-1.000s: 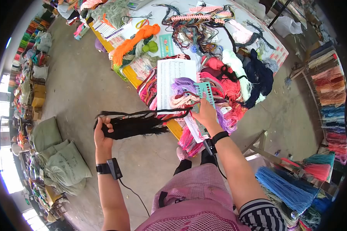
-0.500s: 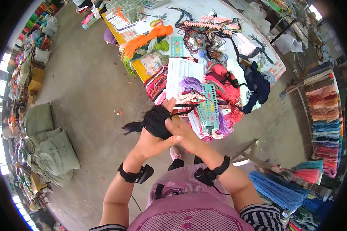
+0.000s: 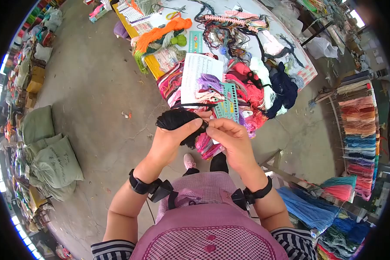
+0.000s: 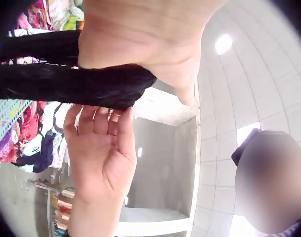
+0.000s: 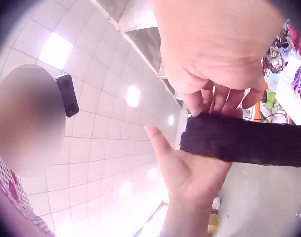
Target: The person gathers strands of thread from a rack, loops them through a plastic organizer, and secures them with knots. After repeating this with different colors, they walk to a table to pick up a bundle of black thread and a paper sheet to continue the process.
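Note:
A thick bundle of black yarn (image 3: pixel 174 120) lies in my left hand (image 3: pixel 165 142), its thumb laid across the top. Against the bundle's right end, my right hand (image 3: pixel 235 141) pinches the yarn with thumb and fingertips. In the left wrist view, fingertips of the right hand (image 4: pixel 101 163) touch the lower edge of the black yarn (image 4: pixel 47 83). From the right wrist view, the left palm (image 5: pixel 190 175) supports the yarn (image 5: pixel 259 140) from below. Just beyond the hands, a green punched card (image 3: pixel 228 104) holds strands, beside a printed sheet (image 3: pixel 194 78).
The table (image 3: pixel 242 37) carries orange yarn (image 3: pixel 162 34), a navy bundle (image 3: pixel 282 93) and tangled dark strands (image 3: pixel 225 39). Stuffed sacks (image 3: pixel 56 160) stand on the floor at left. Coloured yarn hangs on a rack (image 3: pixel 357 134) at right, with blue skeins (image 3: pixel 307 208) lower down.
My left hand has brought the black bundle rightward from far left. The right hand left the card's edge, came over the bundle, and now pinches its right end.

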{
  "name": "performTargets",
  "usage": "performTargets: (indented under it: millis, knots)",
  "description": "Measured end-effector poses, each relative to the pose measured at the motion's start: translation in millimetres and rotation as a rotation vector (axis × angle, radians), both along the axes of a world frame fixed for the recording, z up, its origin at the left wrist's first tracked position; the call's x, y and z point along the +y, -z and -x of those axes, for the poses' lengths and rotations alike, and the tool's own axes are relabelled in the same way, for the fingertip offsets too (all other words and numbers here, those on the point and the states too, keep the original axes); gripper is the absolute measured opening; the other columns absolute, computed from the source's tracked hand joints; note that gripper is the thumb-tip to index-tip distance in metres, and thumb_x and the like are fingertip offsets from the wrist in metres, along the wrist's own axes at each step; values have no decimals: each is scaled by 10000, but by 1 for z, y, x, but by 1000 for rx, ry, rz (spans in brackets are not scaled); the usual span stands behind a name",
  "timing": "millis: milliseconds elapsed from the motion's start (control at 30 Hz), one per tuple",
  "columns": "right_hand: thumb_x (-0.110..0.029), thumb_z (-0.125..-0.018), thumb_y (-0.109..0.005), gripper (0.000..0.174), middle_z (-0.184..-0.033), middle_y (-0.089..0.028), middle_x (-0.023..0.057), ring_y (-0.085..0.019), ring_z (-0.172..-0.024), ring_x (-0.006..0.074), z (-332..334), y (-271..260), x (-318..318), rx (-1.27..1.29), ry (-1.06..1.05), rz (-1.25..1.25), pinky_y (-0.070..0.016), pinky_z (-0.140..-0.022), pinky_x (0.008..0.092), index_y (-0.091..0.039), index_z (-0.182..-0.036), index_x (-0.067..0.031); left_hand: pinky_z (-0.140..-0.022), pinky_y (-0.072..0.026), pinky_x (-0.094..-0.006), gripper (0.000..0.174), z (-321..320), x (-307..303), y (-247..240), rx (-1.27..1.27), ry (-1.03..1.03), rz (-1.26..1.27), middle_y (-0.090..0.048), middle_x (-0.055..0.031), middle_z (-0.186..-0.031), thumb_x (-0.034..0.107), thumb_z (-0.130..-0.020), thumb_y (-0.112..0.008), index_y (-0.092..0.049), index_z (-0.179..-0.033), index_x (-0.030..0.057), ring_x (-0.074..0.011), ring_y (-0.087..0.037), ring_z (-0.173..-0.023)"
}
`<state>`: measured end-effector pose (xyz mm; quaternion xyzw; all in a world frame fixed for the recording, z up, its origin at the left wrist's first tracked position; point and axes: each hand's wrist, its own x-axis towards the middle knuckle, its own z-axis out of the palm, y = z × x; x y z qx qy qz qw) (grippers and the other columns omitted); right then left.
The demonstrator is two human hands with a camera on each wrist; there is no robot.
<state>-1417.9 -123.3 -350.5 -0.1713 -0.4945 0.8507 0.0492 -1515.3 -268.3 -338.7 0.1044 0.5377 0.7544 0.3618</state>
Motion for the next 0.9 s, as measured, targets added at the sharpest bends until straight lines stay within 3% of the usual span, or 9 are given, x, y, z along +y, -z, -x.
performTargets:
  millis: [100, 233, 300, 333, 500, 600, 733, 900]
  knots:
    - [-31, -891, -655, 113, -862, -661, 10, -570, -780, 52, -9, 1, 5, -41, 13, 11, -435, -688, 201, -682, -995, 7, -784, -519, -281, 172, 2, 2, -2, -99, 5, -26, -707, -108, -1001, 78, -898, -615, -702, -987, -40, -153, -653, -886]
    - [-43, -892, -662, 101, -845, -667, 11, -568, -765, 53, -12, 7, 9, -16, 40, 27, -437, -683, 207, -682, -977, 7, -757, -520, -270, 168, -1, 10, -4, -98, 20, -5, -709, -104, -956, 69, -893, -612, -705, -980, -42, -142, -654, -848]
    - [-51, -898, -659, 86, -864, -670, 15, -567, -773, 54, -14, 9, 12, 9, 33, -20, -436, -688, 206, -675, -962, 4, -729, -518, -258, 194, -4, 14, -1, 161, 67, 64, -711, -93, -905, 88, -902, -604, -700, -1010, -42, -130, -655, -809]
    - [-51, -898, -659, 86, -864, -670, 15, -567, -773, 54, -14, 8, 13, 9, 37, -19, -436, -688, 206, -675, -962, 4, -729, -518, -258, 194, -4, 15, -1, 161, 71, 66, -711, -93, -905, 88, -902, -604, -700, -1010, -42, -130, -655, -809]
    - [-67, -904, -657, 95, -879, -656, 16, -568, -789, 59, -10, 7, 16, 27, 47, 55, -435, -699, 206, -655, -965, 5, -673, -505, -233, 204, -5, 20, -8, -172, -24, 23, -704, -67, -872, 101, -900, -628, -696, -1044, -27, -111, -647, -764]
    - [-57, -886, -672, 113, -880, -655, 22, -574, -791, 63, -9, 3, 15, 7, 43, 45, -440, -697, 211, -654, -975, 10, -645, -498, -224, 200, -3, 19, 3, -126, -2, 48, -705, -61, -876, 106, -902, -630, -698, -1040, -22, -106, -643, -755]
    - [-41, -865, -689, 124, -872, -660, 23, -580, -788, 63, -7, 8, 16, 7, 1, 14, -442, -692, 208, -662, -975, 10, -655, -512, -227, 185, -6, 22, 0, -146, -16, 41, -705, -67, -903, 89, -897, -637, -698, -1031, -21, -110, -646, -775]
    - [-30, -844, -709, 106, -843, -664, 16, -572, -756, 52, -6, 10, 15, -33, 30, 40, -431, -664, 198, -685, -941, 6, -797, -535, -285, 224, -7, 20, 8, -85, -23, 50, -703, -93, -1013, 75, -894, -616, -678, -1074, -41, -151, -664, -865]
